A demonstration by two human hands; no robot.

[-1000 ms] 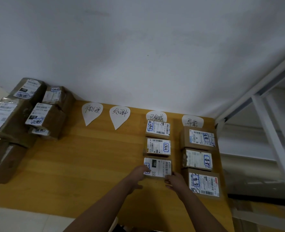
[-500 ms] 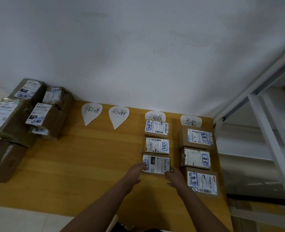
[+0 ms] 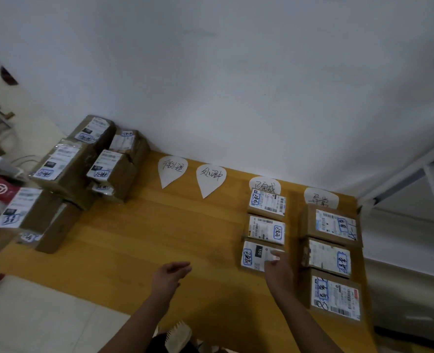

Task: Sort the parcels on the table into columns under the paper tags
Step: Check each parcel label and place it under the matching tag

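The nearest parcel (image 3: 254, 256) lies third in the column under the third paper tag (image 3: 264, 186), touching the parcel behind it. The right hand (image 3: 278, 271) rests loosely straight fingers on its near right corner. The left hand (image 3: 168, 275), at that parcel's left edge half a second ago, now hovers relaxed and holding nothing over the table (image 3: 160, 238).

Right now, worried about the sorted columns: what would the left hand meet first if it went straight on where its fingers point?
Probably the nearest parcel of the third column, which the right hand touches. The left hand points rightward over bare table; its height above the wood is unclear.
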